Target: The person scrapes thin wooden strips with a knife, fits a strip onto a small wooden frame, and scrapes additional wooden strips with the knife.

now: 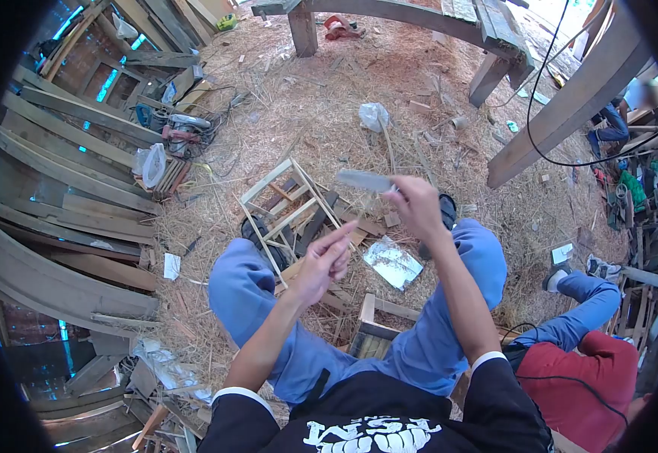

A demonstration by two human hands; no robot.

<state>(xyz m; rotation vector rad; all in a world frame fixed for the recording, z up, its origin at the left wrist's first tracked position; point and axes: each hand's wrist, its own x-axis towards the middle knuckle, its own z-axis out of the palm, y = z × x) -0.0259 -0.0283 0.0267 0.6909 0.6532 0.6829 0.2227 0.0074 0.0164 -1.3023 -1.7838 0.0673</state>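
My right hand (417, 208) is closed around the handle of a knife (365, 180). Its broad grey blade points left, above the floor. Lower and to the left, my left hand (326, 266) is closed, with the fingers curled and the index finger lying forward. A thin pale stick (362, 211) seems to run from its fingertips up toward the blade; its other end is hidden in the palm. Beneath my hands, a light wooden frame (311, 204) with crossbars lies between my feet. Near it is a white sheet (393, 262) strewn with shavings.
Between my legs stands a small wooden box-like piece (374, 329). Power tools (185, 134) and stacked planks (80, 204) line the left side. A workbench (389, 11) is ahead, and a slanting post (563, 98) at right. A person in a red top (578, 381) sits close on my right.
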